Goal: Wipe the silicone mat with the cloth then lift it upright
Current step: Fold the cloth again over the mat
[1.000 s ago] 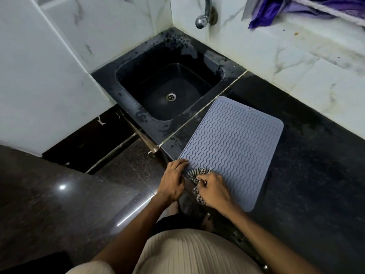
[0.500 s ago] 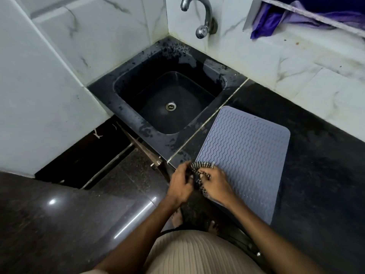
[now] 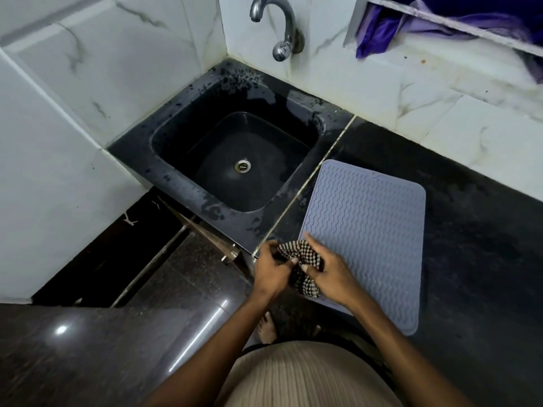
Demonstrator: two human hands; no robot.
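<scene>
mat [image 3: 370, 239] lies flat on the black counter [image 3: 476, 259], right of centre in the frame, just beside the sink [image 3: 235, 160]. at its lower left corner a checked cloth [image 3: 302, 265] is bunched between both hands. left hand [image 3: 271, 270] curls its fingers round the cloth's left end; right hand [image 3: 329, 271] grips the other end, forefinger stretched out over the mat. tap [image 3: 282, 27] juts from the wall at top centre; purple fabric [image 3: 390, 27] hangs at upper right.
</scene>
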